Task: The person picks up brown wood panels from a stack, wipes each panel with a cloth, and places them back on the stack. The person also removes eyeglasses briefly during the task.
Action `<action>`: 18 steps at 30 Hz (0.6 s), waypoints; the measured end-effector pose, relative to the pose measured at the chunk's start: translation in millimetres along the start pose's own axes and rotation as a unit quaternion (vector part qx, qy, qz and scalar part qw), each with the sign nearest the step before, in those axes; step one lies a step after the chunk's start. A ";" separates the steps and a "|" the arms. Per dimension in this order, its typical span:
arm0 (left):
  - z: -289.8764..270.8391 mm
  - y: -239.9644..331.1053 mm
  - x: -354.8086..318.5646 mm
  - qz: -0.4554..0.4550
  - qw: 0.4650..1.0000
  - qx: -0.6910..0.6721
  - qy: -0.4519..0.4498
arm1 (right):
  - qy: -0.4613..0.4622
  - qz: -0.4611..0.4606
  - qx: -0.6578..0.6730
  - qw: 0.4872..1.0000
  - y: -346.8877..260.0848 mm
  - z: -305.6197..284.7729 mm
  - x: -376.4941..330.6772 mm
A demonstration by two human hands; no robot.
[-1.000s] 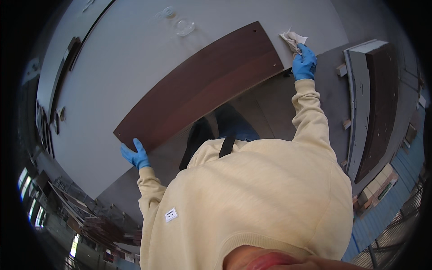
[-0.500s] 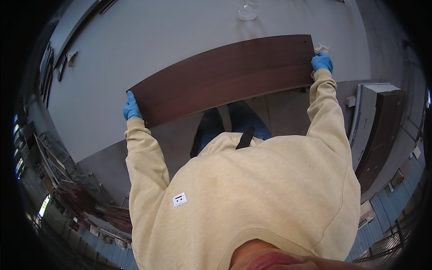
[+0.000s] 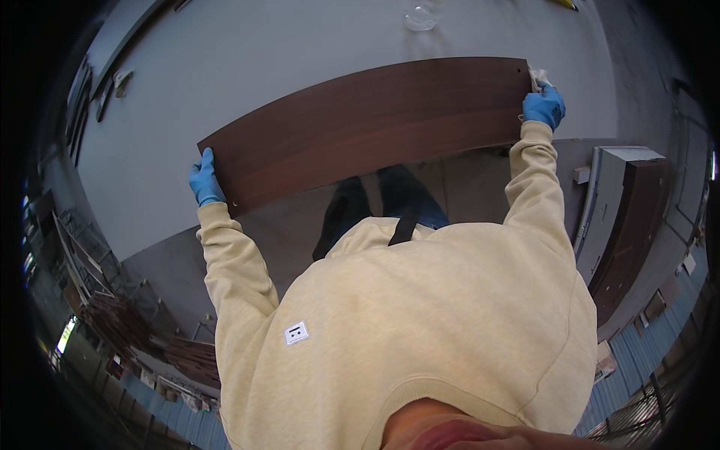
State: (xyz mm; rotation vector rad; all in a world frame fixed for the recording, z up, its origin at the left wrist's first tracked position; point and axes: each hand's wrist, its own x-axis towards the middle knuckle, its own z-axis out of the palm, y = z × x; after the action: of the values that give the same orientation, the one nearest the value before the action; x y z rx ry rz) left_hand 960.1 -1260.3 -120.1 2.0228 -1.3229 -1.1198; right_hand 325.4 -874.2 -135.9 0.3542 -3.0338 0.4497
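A long dark brown wooden panel (image 3: pixel 367 120) lies across the near edge of the pale worktop, its near side reaching over my legs. At its left end, my left hand (image 3: pixel 206 178), in a blue glove, is closed on the short edge. My right hand (image 3: pixel 544 106), gloved alike, is closed at the right end. A crumpled white rag (image 3: pixel 539 77) sticks out from its fingers against the panel's end edge. The palm side of the right hand is hidden. Small holes show near two of the panel's corners.
A clear plastic container (image 3: pixel 421 16) stands on the worktop (image 3: pixel 300 56) beyond the panel. Far left lie dark strips and a small pale item (image 3: pixel 121 81). Stacked panels (image 3: pixel 630 217) stand at the right, close to my arm. More brown boards (image 3: pixel 112 319) lie at the lower left.
My left hand has shifted slightly left with the panel's left end. The right hand and rag have moved a little right, staying at the right edge. The view has shifted slightly too.
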 end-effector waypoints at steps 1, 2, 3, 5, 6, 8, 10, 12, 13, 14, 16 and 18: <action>-0.9 -6.2 -2.8 -0.007 1.000 0.002 -0.010 | 0.109 -0.126 0.038 0.985 -23.7 -5.7 -18.4; -0.9 -12.4 -5.5 -0.014 1.000 0.005 -0.021 | 0.142 -0.243 0.084 0.956 -60.9 -19.0 -40.7; -2.2 -16.8 -10.1 -0.023 1.000 -0.002 -0.016 | 0.125 -0.313 0.152 0.929 -105.3 -25.9 -73.5; 6.9 -18.8 -16.0 -0.037 0.999 -0.023 -0.023 | -0.024 -0.364 0.258 0.894 -177.9 -28.4 -144.1; 8.0 -18.0 -20.1 -0.045 0.998 -0.030 -0.014 | -0.102 -0.414 0.225 0.876 -208.4 -30.4 -184.1; 13.7 -13.9 -29.8 -0.060 0.997 -0.046 0.006 | -0.144 -0.523 0.215 0.812 -252.3 -6.3 -258.6; 7.5 -19.0 -23.0 -0.063 0.996 -0.069 -0.010 | -0.215 -0.647 0.030 0.731 -276.8 22.3 -301.2; 4.7 -21.6 -20.0 -0.060 0.993 -0.102 -0.006 | -0.163 -0.606 0.141 0.766 -254.0 31.8 -289.3; 16.0 -16.7 -24.7 -0.052 0.991 -0.127 0.003 | -0.135 -0.582 0.193 0.778 -236.8 36.4 -274.5; 22.3 -18.3 -30.0 -0.047 0.987 -0.154 0.017 | -0.144 -0.533 0.177 0.815 -223.3 35.1 -251.0; 21.4 -36.7 -32.7 0.015 0.994 -0.100 0.031 | -0.061 -0.469 0.155 0.868 -184.0 48.3 -186.3; 27.8 -42.6 -22.7 0.019 0.993 -0.111 0.022 | 0.030 -0.408 0.101 0.907 -128.8 44.1 -103.9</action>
State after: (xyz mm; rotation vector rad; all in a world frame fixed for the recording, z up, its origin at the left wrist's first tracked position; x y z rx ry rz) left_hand 954.6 -1220.5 -158.7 1.8419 -1.1550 -1.1449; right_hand 455.5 -984.4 -151.1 1.4870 -2.4457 0.6598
